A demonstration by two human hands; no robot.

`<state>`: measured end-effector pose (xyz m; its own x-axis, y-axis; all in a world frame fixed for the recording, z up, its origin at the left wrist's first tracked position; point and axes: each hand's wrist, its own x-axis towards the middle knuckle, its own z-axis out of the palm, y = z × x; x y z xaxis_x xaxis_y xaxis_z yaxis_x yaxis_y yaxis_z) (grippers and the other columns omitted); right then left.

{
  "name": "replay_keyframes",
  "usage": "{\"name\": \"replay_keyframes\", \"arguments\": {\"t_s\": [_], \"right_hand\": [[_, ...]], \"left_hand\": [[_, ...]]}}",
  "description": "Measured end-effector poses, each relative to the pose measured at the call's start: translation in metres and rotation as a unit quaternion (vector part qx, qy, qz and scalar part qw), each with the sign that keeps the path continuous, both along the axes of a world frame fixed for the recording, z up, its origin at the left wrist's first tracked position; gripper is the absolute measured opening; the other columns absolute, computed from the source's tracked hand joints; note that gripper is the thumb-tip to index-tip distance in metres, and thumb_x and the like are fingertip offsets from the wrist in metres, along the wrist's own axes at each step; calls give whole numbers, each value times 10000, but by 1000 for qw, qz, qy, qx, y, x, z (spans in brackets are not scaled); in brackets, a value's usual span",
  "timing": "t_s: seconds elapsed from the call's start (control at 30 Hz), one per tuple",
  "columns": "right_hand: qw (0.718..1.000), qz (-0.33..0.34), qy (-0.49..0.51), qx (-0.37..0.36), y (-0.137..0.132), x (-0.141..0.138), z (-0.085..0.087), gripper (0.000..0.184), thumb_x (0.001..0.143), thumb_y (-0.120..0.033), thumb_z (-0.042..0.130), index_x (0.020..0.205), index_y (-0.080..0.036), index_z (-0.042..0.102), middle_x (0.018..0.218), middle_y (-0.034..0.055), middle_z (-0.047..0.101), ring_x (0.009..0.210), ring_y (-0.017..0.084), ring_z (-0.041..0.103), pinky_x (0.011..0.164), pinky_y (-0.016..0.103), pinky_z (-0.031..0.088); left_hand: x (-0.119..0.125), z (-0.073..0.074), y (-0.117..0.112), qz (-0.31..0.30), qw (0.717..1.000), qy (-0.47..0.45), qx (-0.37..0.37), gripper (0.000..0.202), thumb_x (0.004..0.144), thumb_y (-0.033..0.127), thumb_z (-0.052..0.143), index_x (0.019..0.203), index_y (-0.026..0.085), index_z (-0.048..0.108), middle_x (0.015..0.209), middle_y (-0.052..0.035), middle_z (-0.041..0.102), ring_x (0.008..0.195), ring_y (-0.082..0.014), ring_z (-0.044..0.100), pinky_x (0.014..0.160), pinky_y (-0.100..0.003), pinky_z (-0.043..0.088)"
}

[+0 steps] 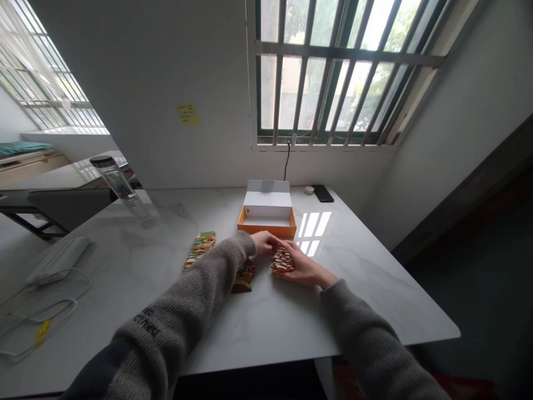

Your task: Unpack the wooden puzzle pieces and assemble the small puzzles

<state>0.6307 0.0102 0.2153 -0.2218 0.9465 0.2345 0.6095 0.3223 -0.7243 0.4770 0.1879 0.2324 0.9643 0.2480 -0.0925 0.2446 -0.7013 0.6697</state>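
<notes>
Right hand (306, 266): we find it curved about a bundle of thin pieces (282, 259), thumb at the near end, fingers at the far end, opened only as far as the bundle's length. Left hand (265, 241): fingers bent, tips meeting the right fingers at the bundle's far end; whether it grips anything we cannot tell. The bundle sits over the white marbled table (353, 316), in front of an open orange box (266, 229) with a white interior, its lid raised.

Left of the bundle we record a dark stack (242, 287), partly hidden by the left sleeve (208, 294), and farther left a multicoloured stack (200, 249), green piece at its far end. Near the wall we enter a black phone (323, 193) beside a small pale round object (308, 190); on the left side, a clear bottle (117, 180) and a white cable (62, 303).
</notes>
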Motion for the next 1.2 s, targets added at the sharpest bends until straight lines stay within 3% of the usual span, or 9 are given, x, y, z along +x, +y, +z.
{"name": "replay_keyframes", "arguments": {"t_s": [0.2, 0.37, 0.5, 0.67, 0.87, 0.97, 1.1, 1.2], "right_hand": [[999, 29, -14, -8, 4, 1, 1, 1074, 777, -286, 757, 1606, -315, 75, 1351, 98, 365, 1252, 262, 500, 1104, 439, 456], [996, 52, -62, 38, 18, 9, 4, 1087, 758, -259, 753, 1608, -301, 77, 1342, 107, 388, 1287, 278, 455, 1123, 449, 425], [995, 57, -74, 27, 19, 13, -1, 1053, 758, -288, 763, 1601, -261, 132, 1501, 145, 284, 1441, 313, 304, 1192, 464, 329], [992, 53, -113, -11, 5, 8, -5, 1181, 719, -479, 818, 1608, -219, 85, 1639, 175, 87, 1531, 356, 88, 1232, 517, 221], [983, 58, -172, -21, -9, 2, 0, 1221, 688, -569, 819, 1610, -189, 114, 1676, 172, -12, 1538, 387, -63, 1236, 566, 147], [982, 61, -176, -38, -13, 0, -1, 1179, 708, -640, 776, 1605, -196, 153, 1678, 158, -81, 1533, 386, -105, 1231, 576, 145], [984, 39, -175, 17, -21, -7, -5, 1175, 715, -627, 779, 1607, -209, 138, 1682, 150, -44, 1540, 377, -69, 1232, 573, 167], [979, 24, -186, 77, -26, -12, -6, 1119, 746, -477, 800, 1608, -218, 135, 1681, 135, 64, 1548, 355, 1, 1239, 553, 194]], "left_hand": [[-7, -3, -7, 38, 999, -11, -5, 293, 802, 162, 563, 1080, 120, 645, 1027, -72, 735, 935, -214, 684, 842, -302, 545], [-18, 5, -8, 64, 997, -29, 15, 313, 896, 268, 539, 1176, 148, 609, 1151, -91, 716, 1056, -221, 671, 946, -321, 511], [-19, 5, -14, 67, 997, -23, 42, 343, 945, 383, 509, 1170, 165, 650, 1169, -91, 715, 1070, -246, 664, 959, -334, 496], [-16, 0, -27, 56, 996, -32, 66, 321, 955, 391, 518, 1163, 193, 661, 1189, -76, 709, 1098, -248, 646, 994, -329, 470], [-21, -4, -40, -16, 994, -38, 100, 460, 928, 365, 567, 1346, 179, 525, 1365, -112, 619, 1247, -268, 582, 1083, -366, 433], [-23, -3, -48, -7, 990, -3, 138, 571, 925, 408, 552, 1411, 131, 440, 1462, -173, 525, 1337, -295, 512, 1130, -405, 392], [-23, 0, -54, 21, 982, 59, 179, 660, 937, 489, 493, 1469, 120, 366, 1519, -177, 460, 1389, -291, 463, 1152, -398, 363], [-20, -1, -53, 33, 978, 85, 187, 672, 933, 484, 482, 1474, 101, 371, 1536, -189, 434, 1407, -316, 438, 1149, -418, 368]]}}
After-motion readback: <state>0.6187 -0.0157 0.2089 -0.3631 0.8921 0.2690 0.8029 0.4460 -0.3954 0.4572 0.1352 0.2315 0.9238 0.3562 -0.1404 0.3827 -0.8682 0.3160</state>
